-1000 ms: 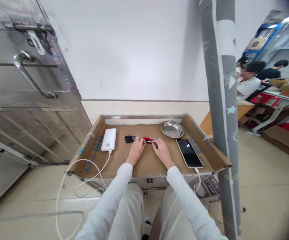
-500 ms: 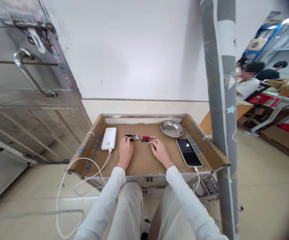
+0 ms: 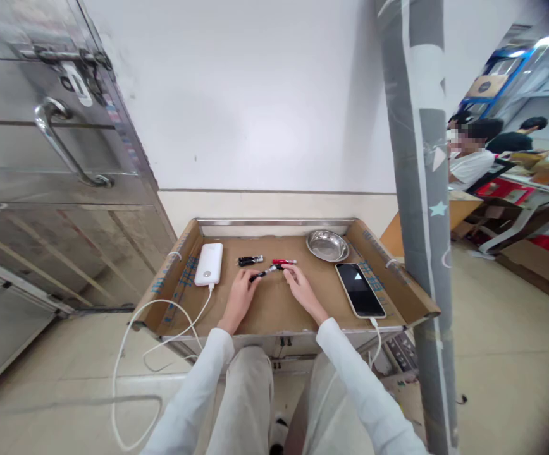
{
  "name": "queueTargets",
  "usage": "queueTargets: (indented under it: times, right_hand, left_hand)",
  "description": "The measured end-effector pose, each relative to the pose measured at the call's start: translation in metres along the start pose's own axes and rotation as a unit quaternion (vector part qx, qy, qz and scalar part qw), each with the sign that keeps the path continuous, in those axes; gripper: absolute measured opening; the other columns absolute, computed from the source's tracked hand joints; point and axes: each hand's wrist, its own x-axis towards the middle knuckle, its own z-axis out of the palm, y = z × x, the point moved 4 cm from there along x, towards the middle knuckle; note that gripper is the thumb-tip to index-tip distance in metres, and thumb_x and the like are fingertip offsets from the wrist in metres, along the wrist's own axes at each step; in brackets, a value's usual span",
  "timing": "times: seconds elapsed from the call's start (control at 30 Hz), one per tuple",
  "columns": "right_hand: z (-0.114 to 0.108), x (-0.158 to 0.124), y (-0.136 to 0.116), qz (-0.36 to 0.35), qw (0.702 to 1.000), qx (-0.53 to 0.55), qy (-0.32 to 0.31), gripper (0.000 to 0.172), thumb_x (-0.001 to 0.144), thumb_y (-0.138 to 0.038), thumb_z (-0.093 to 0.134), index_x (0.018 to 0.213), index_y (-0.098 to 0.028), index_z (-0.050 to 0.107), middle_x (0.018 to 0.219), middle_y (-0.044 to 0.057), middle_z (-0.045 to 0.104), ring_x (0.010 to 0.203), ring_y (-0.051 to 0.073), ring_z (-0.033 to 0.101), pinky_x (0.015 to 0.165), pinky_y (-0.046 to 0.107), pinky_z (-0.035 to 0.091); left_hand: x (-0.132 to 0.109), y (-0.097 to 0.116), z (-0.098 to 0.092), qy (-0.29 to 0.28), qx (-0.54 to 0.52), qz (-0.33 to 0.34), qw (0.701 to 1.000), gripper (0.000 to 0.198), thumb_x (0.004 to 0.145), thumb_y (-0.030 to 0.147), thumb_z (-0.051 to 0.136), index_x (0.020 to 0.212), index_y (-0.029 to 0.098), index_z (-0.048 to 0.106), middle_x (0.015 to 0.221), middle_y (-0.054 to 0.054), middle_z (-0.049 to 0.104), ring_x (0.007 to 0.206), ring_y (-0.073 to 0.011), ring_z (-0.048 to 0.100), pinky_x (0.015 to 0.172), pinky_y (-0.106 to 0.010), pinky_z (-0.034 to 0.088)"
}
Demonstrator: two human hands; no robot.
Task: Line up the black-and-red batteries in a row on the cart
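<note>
My left hand pinches a black marker that slants up to the right over the cardboard surface. Close by, my right hand has its fingers closed on another black marker; the inner ends of the two markers meet or nearly meet. Behind my left hand lie black markers side by side. A red marker rests just beyond my right fingertips.
A white power bank with a cable is at the left. At the right are a round metal dish and a phone on a cable. A wrapped grey pole stands beside the table. People sit far right.
My left hand has moved right and nearer to me with a black marker, away from the markers at the left. My right hand has slightly lifted its black marker's end.
</note>
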Motion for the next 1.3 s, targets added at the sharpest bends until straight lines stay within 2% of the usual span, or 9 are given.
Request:
queueTargets:
  times: [0.07,0.17,0.33,0.53,0.7,0.83,0.97,1.07,1.3]
  right_hand:
    - [0.006,0.002,0.004,0.081,0.986,0.145,-0.007,0.035,0.08,-0.046,0.057,0.104,-0.022,0.062,0.095,0.003,0.064,0.067,0.011,0.054,0.06,0.024,0.043]
    - [0.013,0.004,0.01,0.174,0.928,0.327,-0.039,0.029,0.072,-0.037,0.068,0.096,-0.02,0.067,0.087,0.002,0.067,0.062,0.009,0.055,0.055,0.021,0.042]
    - [0.009,0.003,0.022,0.25,0.868,0.421,-0.08,0.015,0.071,-0.021,0.07,0.086,-0.019,0.071,0.085,0.0,0.069,0.069,0.007,0.06,0.064,0.016,0.049]
    - [-0.008,0.002,0.022,0.21,0.895,0.384,-0.085,0.019,0.072,-0.02,0.069,0.09,-0.016,0.071,0.098,0.003,0.07,0.089,0.012,0.064,0.087,0.022,0.051]
    - [-0.023,0.003,0.018,0.16,0.919,0.358,-0.04,0.028,0.067,-0.016,0.073,0.095,-0.015,0.071,0.1,0.005,0.07,0.095,0.013,0.064,0.1,0.026,0.044]
    - [-0.025,0.004,0.01,0.117,0.924,0.365,-0.007,0.022,0.068,-0.02,0.073,0.09,-0.015,0.071,0.102,0.006,0.07,0.099,0.017,0.063,0.105,0.033,0.042]
    - [-0.017,0.005,0.001,0.114,0.906,0.406,-0.025,0.019,0.075,-0.026,0.066,0.091,-0.016,0.07,0.106,0.007,0.068,0.107,0.02,0.06,0.106,0.037,0.04]
    - [-0.012,0.005,-0.001,0.134,0.895,0.423,-0.04,0.021,0.08,-0.029,0.058,0.094,-0.018,0.069,0.111,0.007,0.067,0.113,0.019,0.057,0.106,0.035,0.04]
    - [0.0,-0.002,0.001,0.163,0.906,0.385,-0.062,0.026,0.077,-0.027,0.061,0.101,-0.021,0.069,0.117,0.005,0.064,0.113,0.017,0.055,0.094,0.028,0.045]
  left_hand:
    - [0.0,0.018,0.007,-0.048,-0.065,0.031,0.996,0.018,0.09,0.03,0.048,0.102,0.022,0.059,0.097,-0.004,0.056,0.084,-0.015,0.059,0.078,-0.029,0.048]
    - [0.007,0.048,0.01,-0.053,-0.121,0.058,0.99,0.02,0.089,0.028,0.049,0.107,0.023,0.058,0.103,-0.004,0.056,0.09,-0.0147,0.058,0.081,-0.029,0.048]
    - [0.028,0.067,0.004,-0.01,-0.209,0.023,0.978,0.023,0.085,0.028,0.056,0.107,0.02,0.056,0.103,-0.005,0.061,0.091,-0.0157,0.059,0.081,-0.031,0.049]
    - [0.037,0.036,-0.009,0.09,-0.292,-0.087,0.948,0.028,0.082,0.035,0.058,0.103,0.017,0.059,0.102,-0.008,0.064,0.089,-0.0158,0.061,0.083,-0.03,0.048]
    - [0.026,0.011,0.011,0.022,-0.249,-0.111,0.962,0.019,0.08,0.031,0.06,0.094,0.017,0.063,0.098,-0.007,0.067,0.088,-0.0172,0.062,0.084,-0.032,0.048]
    - [0.02,0.013,0.033,-0.047,-0.142,-0.03,0.988,0.01,0.083,0.023,0.056,0.092,0.018,0.06,0.092,-0.004,0.065,0.085,-0.0178,0.061,0.082,-0.034,0.048]
    - [0.02,0.032,0.039,-0.007,0.005,0.073,0.997,0.014,0.087,0.018,0.05,0.099,0.019,0.058,0.104,-0.008,0.061,0.102,-0.0221,0.055,0.09,-0.041,0.044]
    - [0.018,0.046,0.036,0.023,0.016,0.108,0.994,0.021,0.091,0.019,0.043,0.108,0.02,0.054,0.108,-0.009,0.058,0.105,-0.0208,0.053,0.093,-0.04,0.042]
    - [0.01,0.062,0.041,-0.049,0.002,0.194,0.98,0.021,0.091,0.024,0.045,0.11,0.022,0.054,0.111,-0.006,0.056,0.103,-0.0189,0.052,0.094,-0.038,0.043]
